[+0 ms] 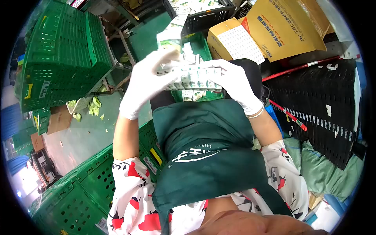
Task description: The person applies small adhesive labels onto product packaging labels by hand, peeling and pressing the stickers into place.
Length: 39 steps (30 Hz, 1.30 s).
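Note:
Both my hands wear white gloves and are raised above my lap. Between them is a flat strip of small white-and-green printed labels (196, 79), its rows of print facing me. My right hand (237, 80) grips the strip's right end, thumb and fingers closed over it. At the other end, my left hand (150, 76) curls around the strip, its fingers slightly blurred. Just beyond the left fingers is another white-and-green printed piece (169, 40); whether it joins the strip I cannot tell. Beneath my hands, a green crate (204, 46) contains several similar printed pieces.
A black crate (207, 20) of printed pieces stands ahead. Right of it, a cardboard box (219, 41) bears a sheet of small labels (241, 44). Stacked green crates (58, 58) rise at left; black crates (313, 98) and a red pole (288, 113) are at right.

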### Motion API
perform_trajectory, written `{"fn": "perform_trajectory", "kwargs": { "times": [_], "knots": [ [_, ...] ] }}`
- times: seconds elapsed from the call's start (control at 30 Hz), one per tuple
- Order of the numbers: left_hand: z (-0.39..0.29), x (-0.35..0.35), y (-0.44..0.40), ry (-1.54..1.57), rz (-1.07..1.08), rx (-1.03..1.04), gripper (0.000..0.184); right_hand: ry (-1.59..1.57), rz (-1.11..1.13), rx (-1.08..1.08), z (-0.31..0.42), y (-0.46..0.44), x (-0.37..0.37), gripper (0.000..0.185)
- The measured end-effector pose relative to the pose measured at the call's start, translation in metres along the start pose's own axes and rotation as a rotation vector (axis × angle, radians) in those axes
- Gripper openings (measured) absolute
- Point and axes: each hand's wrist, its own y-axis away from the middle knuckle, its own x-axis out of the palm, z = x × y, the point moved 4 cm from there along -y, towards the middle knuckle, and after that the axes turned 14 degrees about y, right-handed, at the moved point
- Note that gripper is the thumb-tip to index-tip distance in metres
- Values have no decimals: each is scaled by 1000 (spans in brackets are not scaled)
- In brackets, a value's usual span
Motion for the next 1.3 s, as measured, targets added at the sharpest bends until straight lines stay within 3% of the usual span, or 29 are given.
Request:
{"fn": "perform_trajectory", "kwargs": {
  "times": [0.1, 0.2, 0.27, 0.4, 0.5, 0.6, 0.7, 0.8, 0.9, 1.07, 1.3],
  "knots": [
    [5, 27, 11, -57, 53, 15, 54, 19, 16, -29, 0, -2, 0, 30],
    [14, 29, 15, 192, 51, -45, 47, -53, 25, 2, 6, -1, -4, 32],
    [14, 30, 19, 355, 47, -103, 42, 15, 28, 14, -2, 1, -6, 33],
    [20, 28, 21, 325, 72, -195, 26, 376, 34, 52, -11, 1, -11, 32],
    [22, 29, 21, 338, 74, -267, 16, 436, -37, -10, -11, 0, -9, 26],
    [25, 30, 22, 345, 58, -268, 11, 303, -121, -109, -9, -1, -6, 21],
    [28, 30, 25, 464, 56, -338, 11, 523, -64, -258, -13, 1, -7, 27],
    [28, 29, 25, 467, 71, -351, 11, 366, -7, -96, -14, 0, -9, 29],
    [29, 28, 23, 369, 110, -280, 12, 690, -233, -289, 15, -2, -8, 29],
    [28, 36, 19, 340, 154, -263, 14, 1231, -89, -770, 39, -4, 9, 45],
    [26, 34, 18, 359, 184, -328, 15, 1325, 38, -842, 40, 3, 16, 52]
  ]
}}
